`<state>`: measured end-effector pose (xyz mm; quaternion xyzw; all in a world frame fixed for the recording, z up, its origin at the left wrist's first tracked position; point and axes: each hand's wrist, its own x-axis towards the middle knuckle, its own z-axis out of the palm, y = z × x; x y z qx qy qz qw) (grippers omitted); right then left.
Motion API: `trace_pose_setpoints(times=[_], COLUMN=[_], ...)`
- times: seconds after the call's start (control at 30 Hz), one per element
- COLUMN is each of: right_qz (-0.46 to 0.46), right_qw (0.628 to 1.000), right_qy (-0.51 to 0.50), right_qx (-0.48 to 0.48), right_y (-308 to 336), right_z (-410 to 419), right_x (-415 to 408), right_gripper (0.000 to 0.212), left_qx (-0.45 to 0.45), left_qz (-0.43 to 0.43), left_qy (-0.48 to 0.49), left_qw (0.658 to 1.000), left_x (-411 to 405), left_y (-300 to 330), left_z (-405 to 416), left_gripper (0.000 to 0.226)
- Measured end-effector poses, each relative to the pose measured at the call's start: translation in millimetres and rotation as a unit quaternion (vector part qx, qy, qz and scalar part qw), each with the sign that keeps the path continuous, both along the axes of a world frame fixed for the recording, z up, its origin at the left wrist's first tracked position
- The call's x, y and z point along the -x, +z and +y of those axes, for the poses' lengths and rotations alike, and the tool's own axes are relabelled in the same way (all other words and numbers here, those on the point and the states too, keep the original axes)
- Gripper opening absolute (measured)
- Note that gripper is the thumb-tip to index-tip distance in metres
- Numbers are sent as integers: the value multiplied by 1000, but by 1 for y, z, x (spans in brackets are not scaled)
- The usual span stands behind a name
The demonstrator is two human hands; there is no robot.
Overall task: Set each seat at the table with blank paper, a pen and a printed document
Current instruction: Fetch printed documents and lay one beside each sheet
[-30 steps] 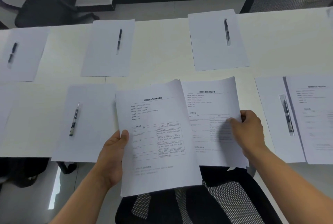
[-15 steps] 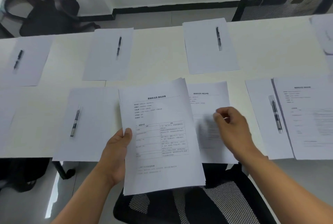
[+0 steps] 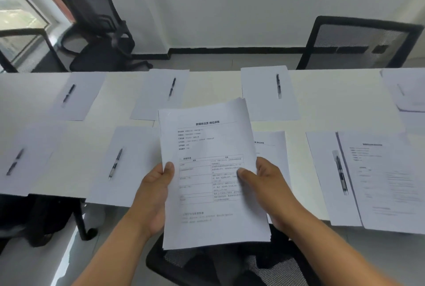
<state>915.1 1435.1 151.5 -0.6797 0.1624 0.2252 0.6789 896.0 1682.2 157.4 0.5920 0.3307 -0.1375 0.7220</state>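
Observation:
Both hands hold a stack of printed documents (image 3: 207,143) upright over the near table edge. My left hand (image 3: 154,196) grips its left edge, thumb on the front. My right hand (image 3: 269,189) grips the right edge, thumb pressed on the top sheet. Just behind the stack, a printed document (image 3: 273,147) lies on the white table (image 3: 322,101), mostly hidden. Blank sheets, each with a pen, lie at several seats: near left (image 3: 124,164), far middle (image 3: 163,92), far right (image 3: 269,92). The near-right seat has blank paper with a pen (image 3: 340,170) and a printed document (image 3: 386,180).
A black mesh chair (image 3: 230,265) stands right below my hands at the near edge. Two more black chairs stand beyond the far edge, one far left (image 3: 96,26) and one far right (image 3: 358,44). More paper (image 3: 404,88) lies at the far right corner.
My right hand let go of the sheet it laid on the table and came back to grip the stack's right edge. The view tilted upward, and the stack rose toward centre.

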Motion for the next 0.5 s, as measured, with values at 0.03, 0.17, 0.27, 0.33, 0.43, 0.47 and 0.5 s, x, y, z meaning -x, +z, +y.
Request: trace_pose_setpoints(times=[0.03, 0.17, 0.27, 0.33, 0.43, 0.47, 0.5], right_qz=[-1, -7, -16, -22, -30, -31, -38], right_qw=[1000, 1000, 999, 999, 998, 998, 998], right_qy=[2, 27, 35, 40, 47, 47, 49], right_qx=[-1, 3, 2, -2, 3, 4, 8], right_y=[3, 12, 20, 28, 40, 42, 48], right_z=[1, 7, 16, 23, 33, 35, 40], right_x=[2, 10, 16, 21, 27, 28, 30], right_gripper=[9, 12, 10, 11, 10, 9, 8], left_qx=[-2, -19, -22, -22, -30, -31, -31], left_qz=[-2, -14, -18, -26, -41, -42, -49], left_qy=[8, 30, 42, 47, 47, 48, 50], left_qw=[1000, 999, 999, 998, 998, 997, 997], left_x=[5, 29, 41, 48, 57, 58, 62], left_y=[4, 19, 28, 35, 46, 48, 53], left_z=[-1, 1, 7, 14, 23, 25, 31], left_gripper=[34, 34, 34, 35, 35, 35, 34])
